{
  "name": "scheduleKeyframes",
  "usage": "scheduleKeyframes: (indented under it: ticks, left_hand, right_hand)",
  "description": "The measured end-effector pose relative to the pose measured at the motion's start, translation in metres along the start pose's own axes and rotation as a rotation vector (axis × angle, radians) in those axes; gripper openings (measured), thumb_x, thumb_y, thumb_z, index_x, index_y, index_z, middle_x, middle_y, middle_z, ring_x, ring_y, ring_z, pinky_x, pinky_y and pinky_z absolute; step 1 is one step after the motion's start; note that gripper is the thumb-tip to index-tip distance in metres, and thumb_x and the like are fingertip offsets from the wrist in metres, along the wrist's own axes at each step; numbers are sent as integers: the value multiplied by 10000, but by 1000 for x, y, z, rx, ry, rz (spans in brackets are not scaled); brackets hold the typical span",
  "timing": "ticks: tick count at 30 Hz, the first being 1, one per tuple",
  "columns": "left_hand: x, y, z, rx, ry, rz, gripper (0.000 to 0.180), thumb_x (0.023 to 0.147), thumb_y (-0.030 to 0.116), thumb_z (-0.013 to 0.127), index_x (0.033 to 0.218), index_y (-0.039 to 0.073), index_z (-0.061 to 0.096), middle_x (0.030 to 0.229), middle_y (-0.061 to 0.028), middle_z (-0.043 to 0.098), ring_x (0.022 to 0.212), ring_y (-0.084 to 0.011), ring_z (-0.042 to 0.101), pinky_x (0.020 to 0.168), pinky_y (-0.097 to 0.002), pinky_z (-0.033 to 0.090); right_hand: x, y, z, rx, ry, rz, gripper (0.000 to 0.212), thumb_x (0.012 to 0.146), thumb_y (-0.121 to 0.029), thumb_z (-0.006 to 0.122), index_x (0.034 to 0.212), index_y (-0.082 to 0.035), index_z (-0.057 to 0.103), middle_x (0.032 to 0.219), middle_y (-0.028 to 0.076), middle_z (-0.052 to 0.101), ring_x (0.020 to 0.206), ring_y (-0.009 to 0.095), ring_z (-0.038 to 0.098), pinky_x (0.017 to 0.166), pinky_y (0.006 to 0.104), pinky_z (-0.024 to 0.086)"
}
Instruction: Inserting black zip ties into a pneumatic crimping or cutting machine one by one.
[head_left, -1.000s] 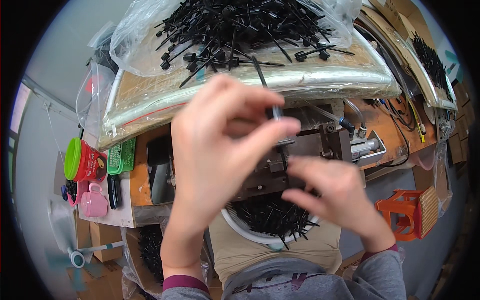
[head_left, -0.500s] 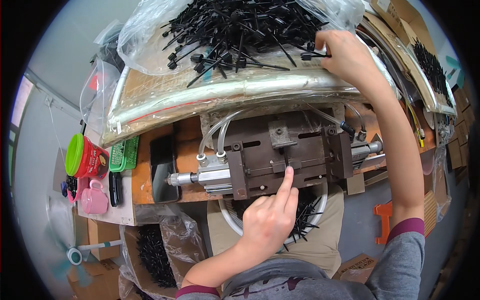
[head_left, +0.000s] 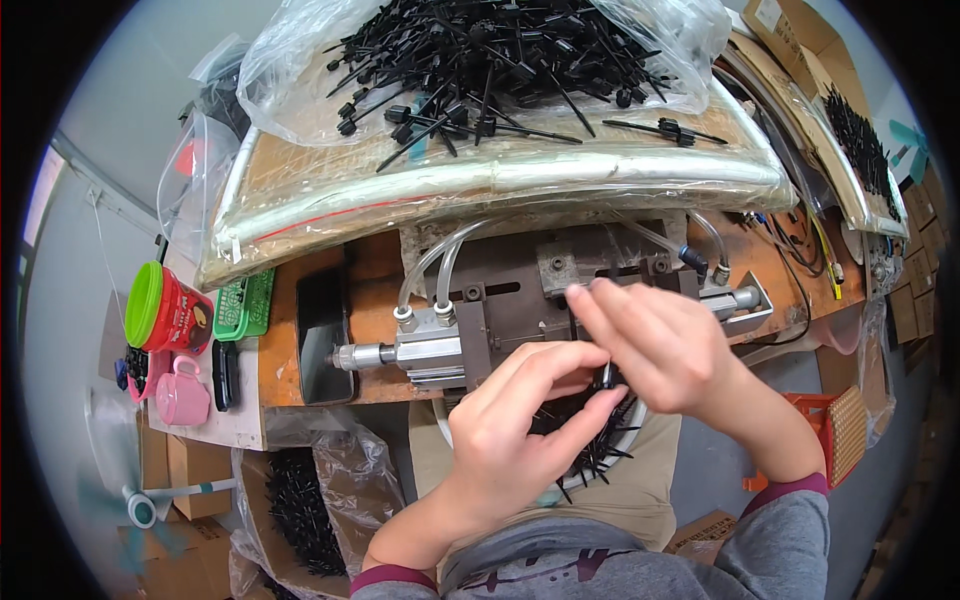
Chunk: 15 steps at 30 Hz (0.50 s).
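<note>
while both hands are meeting just below the metal fixture (head_left: 560,290), the right hand (head_left: 665,350) is pinching a small black part (head_left: 606,376) at its fingertips, and the left hand (head_left: 520,420) is curling loosely beside it, touching it. the part is standing roughly upright, over a bowl of black parts (head_left: 590,450). everything is sitting on a cluttered wooden bench (head_left: 370,290), with a bag of black ties (head_left: 480,60) beyond.
</note>
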<state>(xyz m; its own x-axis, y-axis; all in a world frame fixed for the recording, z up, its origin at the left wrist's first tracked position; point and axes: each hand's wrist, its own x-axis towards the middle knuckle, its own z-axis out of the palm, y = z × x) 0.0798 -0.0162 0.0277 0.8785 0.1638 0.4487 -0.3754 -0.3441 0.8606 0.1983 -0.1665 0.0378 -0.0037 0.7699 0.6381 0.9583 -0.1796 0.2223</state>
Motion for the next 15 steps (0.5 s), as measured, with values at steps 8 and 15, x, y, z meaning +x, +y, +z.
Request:
scheduleKeyframes:
  ticks: [8,15]
  left_hand:
    - [-22,-15,-6,417,-56,156,310,694,15,852,981,14,734,1108,-134,698,821,-200,695,687,-307,589]
    - [-33,-40,22,783,-152,252,251,724,109,806,940,25,709,1290,-159,669,716,-186,697,656,-286,551]
  right_hand:
    - [6,108,-8,-356,57,365,304,848,-157,718,1142,-82,692,1073,114,687,833,306,679,741,409,559]
    - [12,157,-14,22,-357,752,309,879,-265,736,994,16,684,856,150,698,743,266,647,716,376,510]
